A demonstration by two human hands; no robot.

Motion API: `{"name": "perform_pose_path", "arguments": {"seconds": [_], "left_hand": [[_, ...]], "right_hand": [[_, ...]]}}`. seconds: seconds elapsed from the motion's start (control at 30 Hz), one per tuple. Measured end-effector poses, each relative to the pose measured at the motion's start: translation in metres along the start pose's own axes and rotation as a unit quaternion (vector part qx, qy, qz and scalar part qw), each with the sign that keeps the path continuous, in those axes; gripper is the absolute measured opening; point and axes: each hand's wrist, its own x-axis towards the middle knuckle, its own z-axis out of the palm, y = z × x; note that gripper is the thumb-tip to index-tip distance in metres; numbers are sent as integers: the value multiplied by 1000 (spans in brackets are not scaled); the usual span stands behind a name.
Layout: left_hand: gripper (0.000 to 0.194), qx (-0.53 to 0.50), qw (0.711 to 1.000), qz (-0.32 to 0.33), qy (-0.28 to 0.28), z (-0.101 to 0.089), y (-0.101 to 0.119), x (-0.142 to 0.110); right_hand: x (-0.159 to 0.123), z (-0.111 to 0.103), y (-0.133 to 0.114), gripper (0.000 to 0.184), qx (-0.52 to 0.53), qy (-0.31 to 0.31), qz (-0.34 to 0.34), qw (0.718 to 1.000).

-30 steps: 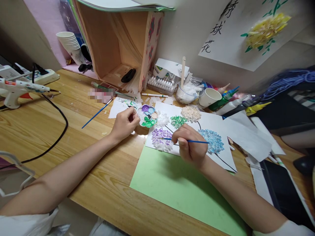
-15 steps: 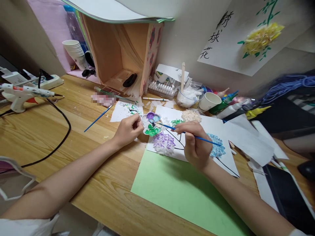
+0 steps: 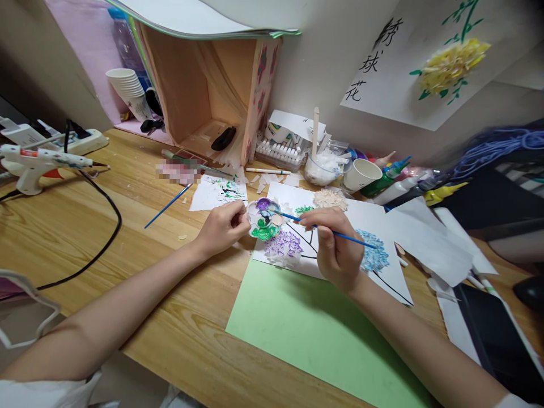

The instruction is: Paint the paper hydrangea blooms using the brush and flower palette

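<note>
My left hand (image 3: 223, 228) is closed on the edge of a round paint palette (image 3: 254, 211) with purple, green, blue, black and peach paint. A blue paintbrush (image 3: 340, 234) is pinched in my right hand (image 3: 338, 246), its tip at the palette's wells near the purple. Below lies white paper (image 3: 386, 283) bearing textured flower heads: a purple-and-white one (image 3: 283, 247) just under the palette, a blue one (image 3: 374, 249) partly behind my right hand, a peach one (image 3: 330, 199) and a green one (image 3: 304, 209) mostly hidden. Black stem lines (image 3: 302, 235) run between them.
A green sheet (image 3: 314, 334) lies under the paper. At left are a glue gun (image 3: 42, 164) with its cord and a second brush (image 3: 168, 207). Behind stand an open box (image 3: 212, 85), a paper cup (image 3: 361, 174), a tub of white scraps (image 3: 325, 167) and paint bottles (image 3: 391, 178).
My right hand has carried the brush from the purple flower up to the palette. The palette has lifted slightly, and turned a little, in my left hand.
</note>
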Motion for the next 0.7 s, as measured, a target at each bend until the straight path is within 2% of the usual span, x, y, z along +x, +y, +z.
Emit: {"name": "perform_pose_path", "arguments": {"seconds": [0.13, 0.33, 0.7], "left_hand": [[19, -3, 1000, -21, 15, 0, -1, 1], [18, -12, 999, -29, 31, -1, -3, 2], [18, -6, 999, -34, 30, -1, -4, 3]], "right_hand": [[-4, -3, -2, 24, 24, 70, -34, 997], [-8, -4, -6, 24, 24, -20, -65, 997], [-7, -1, -5, 25, 15, -33, -66, 997]]}}
